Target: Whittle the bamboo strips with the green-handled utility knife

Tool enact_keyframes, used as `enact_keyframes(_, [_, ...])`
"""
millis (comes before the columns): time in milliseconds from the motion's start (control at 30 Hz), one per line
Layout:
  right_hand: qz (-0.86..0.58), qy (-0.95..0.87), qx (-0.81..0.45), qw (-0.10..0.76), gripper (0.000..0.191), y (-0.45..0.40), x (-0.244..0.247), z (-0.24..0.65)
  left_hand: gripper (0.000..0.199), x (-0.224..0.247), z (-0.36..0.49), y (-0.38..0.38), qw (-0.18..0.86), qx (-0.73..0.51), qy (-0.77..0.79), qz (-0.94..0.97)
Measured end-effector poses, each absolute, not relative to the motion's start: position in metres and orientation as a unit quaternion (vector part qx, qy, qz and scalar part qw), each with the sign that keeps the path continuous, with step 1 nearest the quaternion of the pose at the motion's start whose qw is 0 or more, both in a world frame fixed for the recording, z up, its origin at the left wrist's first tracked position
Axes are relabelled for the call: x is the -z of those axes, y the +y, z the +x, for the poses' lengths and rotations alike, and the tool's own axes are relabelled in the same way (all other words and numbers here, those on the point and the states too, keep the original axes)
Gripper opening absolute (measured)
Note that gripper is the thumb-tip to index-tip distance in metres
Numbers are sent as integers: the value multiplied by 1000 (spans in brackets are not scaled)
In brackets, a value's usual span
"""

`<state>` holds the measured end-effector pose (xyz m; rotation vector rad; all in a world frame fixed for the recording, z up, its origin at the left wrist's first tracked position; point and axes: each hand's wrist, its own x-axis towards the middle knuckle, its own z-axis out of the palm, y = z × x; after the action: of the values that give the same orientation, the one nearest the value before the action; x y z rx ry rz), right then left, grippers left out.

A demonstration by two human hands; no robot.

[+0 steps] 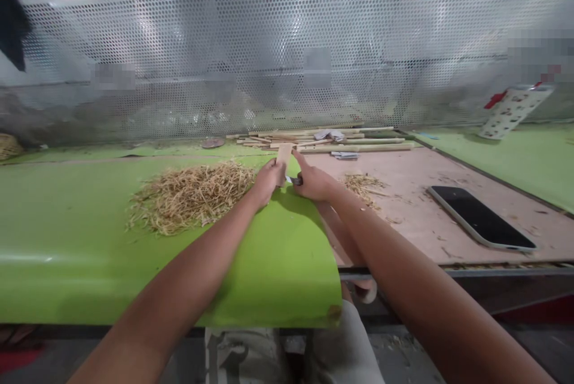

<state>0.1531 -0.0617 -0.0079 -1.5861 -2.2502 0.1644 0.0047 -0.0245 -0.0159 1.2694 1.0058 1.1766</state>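
A dark cloth [13,19] and, below it, a woven basket [9,146] are cut off by the left edge; the basket's inside cannot be seen. A heap of thin strips [192,195] lies loose on the green sheet [54,204], its right end partly behind the left hand [266,182]. Behind, pixelated patches hide parts of the mesh panel [269,31].

The left arm reaches forward from the lower left, and its hand is closed round the lower part of a flat pale piece [284,157], held up near the middle of the view. Just right of it, the right hand [314,183] is curled round a small knife [296,180], index finger stretched up beside the piece; whether the blade touches it is unclear. The knife's handle is mostly covered by the fingers.

Sticks [359,148] lie beyond the hands. A smaller heap of shavings [365,185] is partly behind the right forearm. Farther right are a phone [479,216], screen dark, and a tilted patterned tumbler [515,112], contents hidden.
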Motion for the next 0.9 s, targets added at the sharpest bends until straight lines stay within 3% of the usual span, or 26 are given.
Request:
enact_keyframes(300, [-599,-779,-22,184,102,-59,9,152,21,21,8,-18,610,-471,372,517])
enact_keyframes(500, [-631,-751,-7,194,94,-59,9,154,24,20,4,-25,591,-425,368,578])
enact_keyframes(600, [-647,-736,-7,200,90,-58,6,157,33,12,3,-34,547,-388,391,630])
enact_keyframes(733, [-680,-698,16,224,81,-59,1,163,42,-2,-3,-37,404,-398,470,677])
enact_keyframes(900, [-706,-663,39,245,63,-62,-2,166,35,-12,-12,-33,322,-480,478,662])
